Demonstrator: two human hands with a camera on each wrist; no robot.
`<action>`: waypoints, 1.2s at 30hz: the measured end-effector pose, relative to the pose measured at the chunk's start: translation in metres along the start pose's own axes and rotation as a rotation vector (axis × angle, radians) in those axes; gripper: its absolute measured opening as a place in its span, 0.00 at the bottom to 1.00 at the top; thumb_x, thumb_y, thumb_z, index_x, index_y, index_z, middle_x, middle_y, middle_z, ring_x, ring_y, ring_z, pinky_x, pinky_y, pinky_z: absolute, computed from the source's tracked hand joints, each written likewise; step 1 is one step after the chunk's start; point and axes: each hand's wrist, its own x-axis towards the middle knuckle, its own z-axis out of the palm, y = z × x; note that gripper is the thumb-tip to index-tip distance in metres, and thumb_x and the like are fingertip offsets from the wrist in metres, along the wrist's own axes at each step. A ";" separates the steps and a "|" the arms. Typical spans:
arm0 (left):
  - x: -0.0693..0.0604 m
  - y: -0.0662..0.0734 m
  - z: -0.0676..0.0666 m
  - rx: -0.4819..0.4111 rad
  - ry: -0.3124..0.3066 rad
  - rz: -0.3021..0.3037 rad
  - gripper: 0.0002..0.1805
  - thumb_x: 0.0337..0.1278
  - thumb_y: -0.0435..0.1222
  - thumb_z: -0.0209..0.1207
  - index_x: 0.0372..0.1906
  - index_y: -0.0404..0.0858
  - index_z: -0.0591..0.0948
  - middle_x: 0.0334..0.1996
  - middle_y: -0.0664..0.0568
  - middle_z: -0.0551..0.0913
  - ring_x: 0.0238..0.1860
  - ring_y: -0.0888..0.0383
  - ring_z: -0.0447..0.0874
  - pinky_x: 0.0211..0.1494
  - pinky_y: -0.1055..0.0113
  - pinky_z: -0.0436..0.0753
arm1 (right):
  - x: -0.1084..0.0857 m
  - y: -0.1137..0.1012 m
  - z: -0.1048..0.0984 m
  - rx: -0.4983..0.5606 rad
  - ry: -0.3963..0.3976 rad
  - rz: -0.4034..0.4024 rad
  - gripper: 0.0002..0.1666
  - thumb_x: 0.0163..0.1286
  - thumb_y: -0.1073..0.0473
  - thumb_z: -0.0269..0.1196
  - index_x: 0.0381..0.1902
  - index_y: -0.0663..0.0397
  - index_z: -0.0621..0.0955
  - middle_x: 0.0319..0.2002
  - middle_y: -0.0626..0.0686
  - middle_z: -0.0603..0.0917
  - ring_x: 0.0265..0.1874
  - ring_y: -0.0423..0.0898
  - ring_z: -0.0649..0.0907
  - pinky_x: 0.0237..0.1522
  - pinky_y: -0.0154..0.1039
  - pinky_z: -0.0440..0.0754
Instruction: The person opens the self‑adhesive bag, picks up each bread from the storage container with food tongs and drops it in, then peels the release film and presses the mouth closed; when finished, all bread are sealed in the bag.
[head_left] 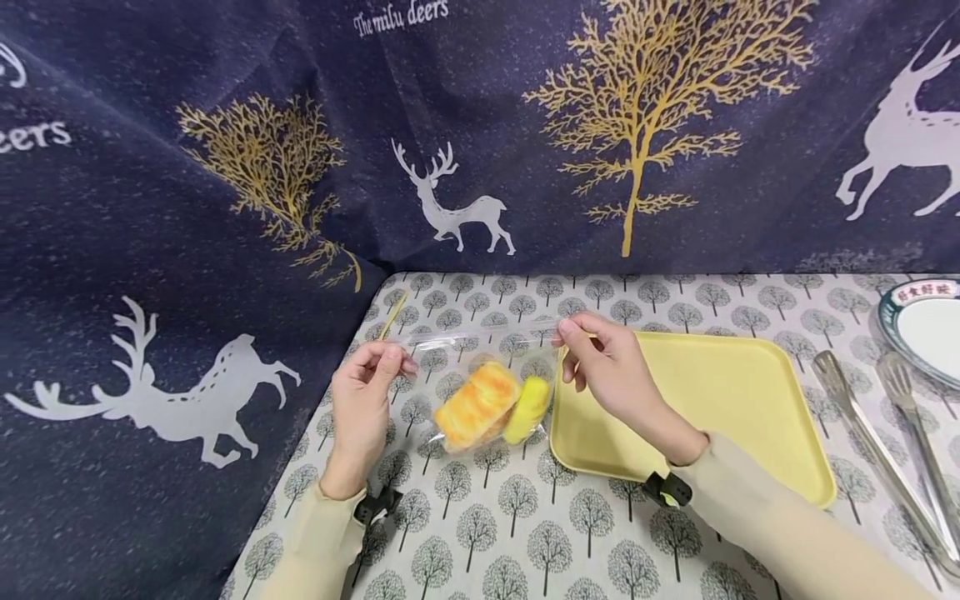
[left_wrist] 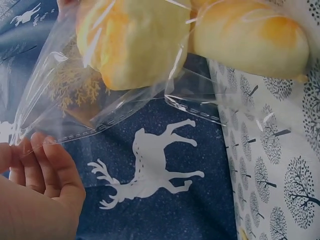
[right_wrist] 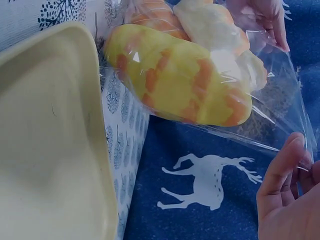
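Got my left hand (head_left: 363, 396) and right hand (head_left: 609, 367) pinching this clear bag (head_left: 480, 340) by its top corners, breads (head_left: 477, 406) inside, near the tray (head_left: 727, 400)'s left edge.

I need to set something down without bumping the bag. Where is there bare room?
Free: the yellow tray between right hand and tongs; tablecloth between both sleeves.

Crowded: between left hand and right hand, around the plastic bag of bread; right edge, with tongs and plate.
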 end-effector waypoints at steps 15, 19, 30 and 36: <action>-0.004 0.010 0.007 0.128 0.017 0.051 0.05 0.71 0.24 0.64 0.42 0.28 0.90 0.27 0.64 0.88 0.29 0.68 0.87 0.38 0.77 0.84 | -0.012 -0.018 0.035 -0.228 0.343 -0.875 0.05 0.67 0.76 0.66 0.40 0.70 0.86 0.30 0.56 0.81 0.18 0.37 0.73 0.21 0.21 0.71; -0.006 0.014 0.013 0.122 0.003 0.077 0.07 0.71 0.24 0.64 0.43 0.19 0.87 0.28 0.65 0.89 0.29 0.69 0.86 0.37 0.77 0.84 | -0.014 -0.037 0.058 -0.334 0.109 -1.075 0.05 0.67 0.73 0.69 0.40 0.65 0.89 0.35 0.57 0.87 0.22 0.40 0.82 0.25 0.20 0.78; -0.012 0.013 0.016 0.046 -0.091 0.178 0.21 0.71 0.20 0.61 0.43 0.51 0.92 0.31 0.64 0.89 0.33 0.69 0.86 0.39 0.78 0.84 | 0.013 -0.044 0.085 -0.538 -0.082 -0.970 0.13 0.70 0.65 0.74 0.52 0.58 0.91 0.43 0.51 0.89 0.21 0.35 0.77 0.20 0.21 0.66; -0.013 0.013 0.016 0.013 -0.165 0.262 0.15 0.70 0.17 0.57 0.44 0.34 0.91 0.37 0.62 0.89 0.38 0.67 0.88 0.46 0.77 0.88 | 0.019 -0.041 0.088 -0.534 -0.075 -0.976 0.11 0.71 0.64 0.73 0.50 0.57 0.91 0.42 0.50 0.89 0.21 0.35 0.78 0.20 0.21 0.66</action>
